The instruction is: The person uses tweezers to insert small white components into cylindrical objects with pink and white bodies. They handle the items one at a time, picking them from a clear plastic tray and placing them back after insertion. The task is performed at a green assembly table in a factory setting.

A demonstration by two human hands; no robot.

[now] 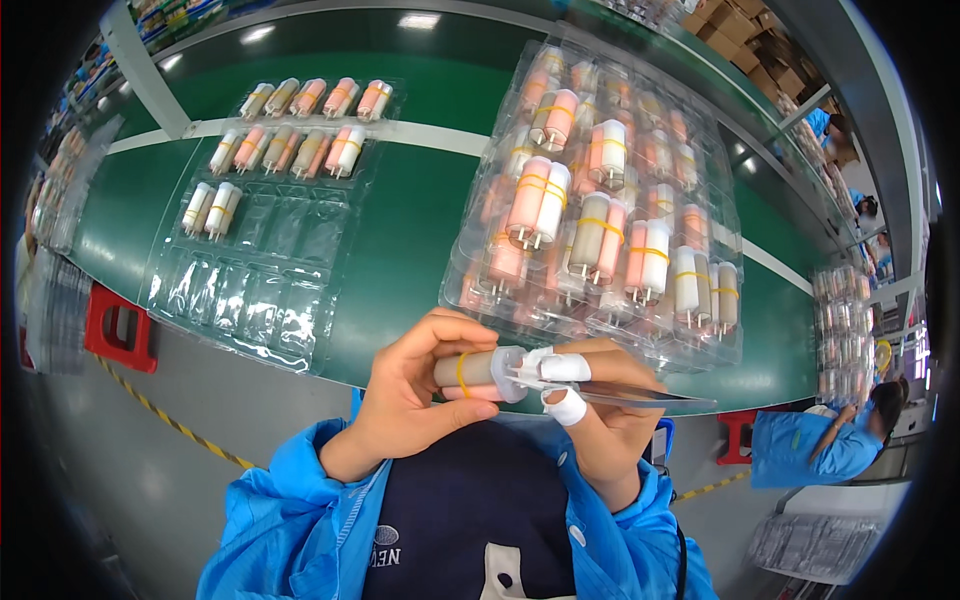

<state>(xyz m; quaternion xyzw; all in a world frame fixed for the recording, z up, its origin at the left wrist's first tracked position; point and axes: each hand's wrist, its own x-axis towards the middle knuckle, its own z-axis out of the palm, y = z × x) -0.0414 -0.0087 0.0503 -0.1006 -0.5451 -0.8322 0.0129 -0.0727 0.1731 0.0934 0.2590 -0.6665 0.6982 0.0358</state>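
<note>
Green worktop (390,235) lies beyond the held tube bundle (468,372), above grey floor (240,405).

Head view (wide fisheye) looks down; left hand (402,388), right hand (618,432) close.

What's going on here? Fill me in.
A person's left hand holds a yellow-banded bundle of grey and pink cylinders, while the right hand holds a slim grey tool near its end. On the left, a clear tray is partly filled with similar bundles; on the right stand stacked clear trays, loaded with more.
</note>
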